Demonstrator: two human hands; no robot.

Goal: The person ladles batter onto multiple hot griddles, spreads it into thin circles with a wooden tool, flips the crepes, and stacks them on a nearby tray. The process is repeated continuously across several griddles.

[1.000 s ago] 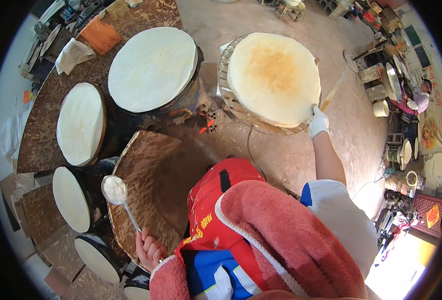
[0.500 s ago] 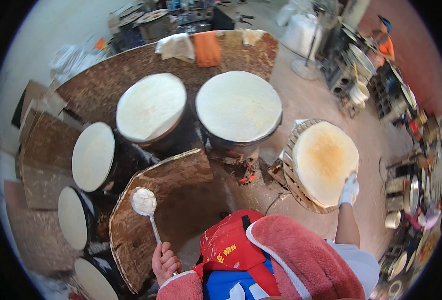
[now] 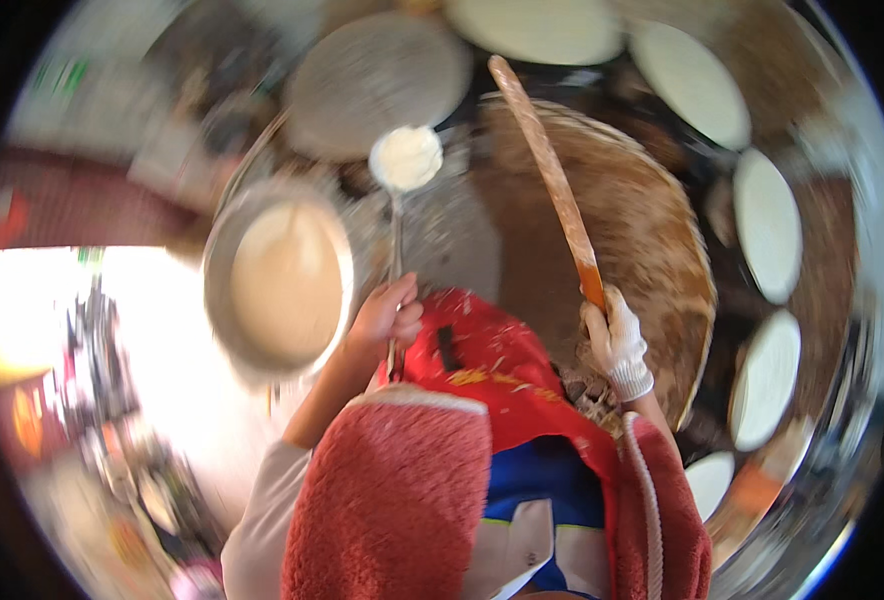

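Observation:
My bare left hand (image 3: 387, 315) is closed around the handle of a metal ladle (image 3: 397, 225), whose bowl is heaped with thick white batter (image 3: 411, 157). A white glove covers my right hand (image 3: 617, 345), which grips the orange-brown lower end of a long, flat wooden stick (image 3: 552, 180). The stick slants up and away, its tip near the far griddles. Left of the ladle stands a round pot (image 3: 224, 300) holding pale beige batter (image 3: 287, 285). Beyond the ladle bowl lies a round grey griddle (image 3: 377, 85) with no white sheet on it.
Several round griddles with white sheets, such as the far one (image 3: 537, 25) and the right one (image 3: 767, 225), curve around the far and right sides. A brown curved board (image 3: 652, 260) stands between me and them. Bright light fills the left; the surroundings are blurred.
The view has swung around to the batter pot and bare griddle. My right hand has left the stack of browned flatbreads and now holds the wooden stick. My left hand still holds the ladle.

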